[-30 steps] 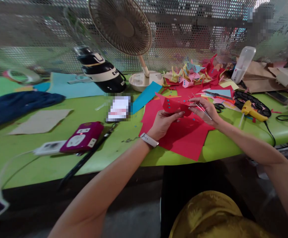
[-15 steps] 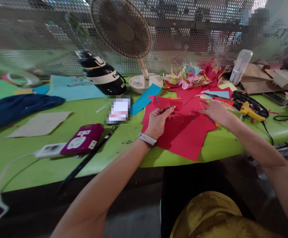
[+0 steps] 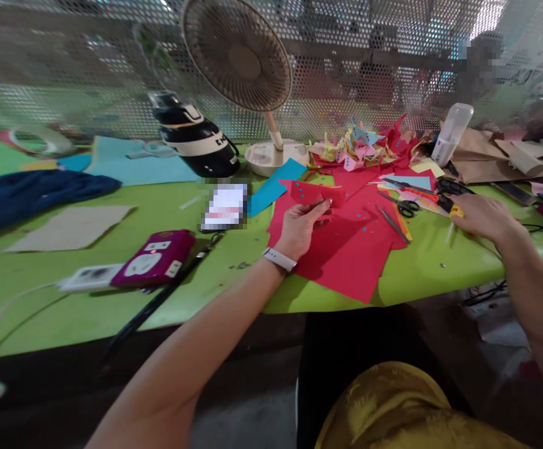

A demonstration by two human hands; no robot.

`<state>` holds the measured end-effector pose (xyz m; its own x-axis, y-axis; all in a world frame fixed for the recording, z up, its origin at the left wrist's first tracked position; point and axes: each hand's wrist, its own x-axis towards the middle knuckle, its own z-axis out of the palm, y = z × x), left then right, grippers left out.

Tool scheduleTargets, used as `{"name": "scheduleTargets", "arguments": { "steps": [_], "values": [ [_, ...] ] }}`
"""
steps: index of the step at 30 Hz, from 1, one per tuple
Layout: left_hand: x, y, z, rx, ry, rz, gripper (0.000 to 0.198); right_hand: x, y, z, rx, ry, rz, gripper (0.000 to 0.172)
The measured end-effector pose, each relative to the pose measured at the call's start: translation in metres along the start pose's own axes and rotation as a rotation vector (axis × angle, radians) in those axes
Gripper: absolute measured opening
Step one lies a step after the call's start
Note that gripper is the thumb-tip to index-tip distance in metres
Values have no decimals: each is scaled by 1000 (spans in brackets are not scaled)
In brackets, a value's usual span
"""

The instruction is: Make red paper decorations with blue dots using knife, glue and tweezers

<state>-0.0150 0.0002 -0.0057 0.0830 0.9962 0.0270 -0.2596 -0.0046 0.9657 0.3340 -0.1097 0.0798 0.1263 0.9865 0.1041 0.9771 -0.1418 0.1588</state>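
Note:
My left hand [image 3: 298, 229] pinches a folded red paper piece [image 3: 313, 192] dotted with small blue spots. Beneath it lie red paper sheets [image 3: 341, 265]. My right hand [image 3: 480, 215] is closed around the yellow glue gun [image 3: 457, 212], whose nozzle points down toward the table; most of its body is hidden by the hand. Thin metal tweezers [image 3: 392, 223] rest at the right edge of the red sheets. Beside them are black-handled scissors [image 3: 406, 207] and an orange-handled tool [image 3: 424, 192].
Behind the sheets is a heap of folded coloured paper pieces [image 3: 358, 146]. A fan [image 3: 276, 153], a black-and-white bottle [image 3: 201, 144] and a clear-topped bottle [image 3: 453, 134] line the back. To the left are a phone [image 3: 226, 206], a purple power socket [image 3: 154, 259] and a dark cloth [image 3: 37, 196].
My right hand has left the tweezers on the red paper and moved right onto the glue gun. My left hand keeps the red piece in nearly the same place.

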Motion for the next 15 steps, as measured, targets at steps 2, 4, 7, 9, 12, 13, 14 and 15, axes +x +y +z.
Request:
{"name": "scheduleTargets", "arguments": {
  "steps": [2,4,7,9,12,13,14,15],
  "values": [
    [0,0,0,-21,-20,-4,40,-9,16,-2,-86,-156,141,32],
    [0,0,1,-43,-27,-17,39,-13,25,3,-102,-237,219,36],
    [-2,2,1,-55,-24,-32,38,-15,31,17,-107,-207,193,36],
    [-3,3,1,-49,-31,-40,37,-14,33,24,-123,-154,162,35],
    [-4,4,2,-81,-40,-57,38,-11,36,29,-123,-134,146,37],
    [-4,4,2,-99,-40,-63,39,-10,37,30,-113,-137,144,38],
    [-4,4,2,-114,-41,-67,39,-9,37,31,-105,-141,148,39],
    [-4,3,2,-123,-43,-68,40,-9,36,32,-103,-140,161,40]
  ]
}}
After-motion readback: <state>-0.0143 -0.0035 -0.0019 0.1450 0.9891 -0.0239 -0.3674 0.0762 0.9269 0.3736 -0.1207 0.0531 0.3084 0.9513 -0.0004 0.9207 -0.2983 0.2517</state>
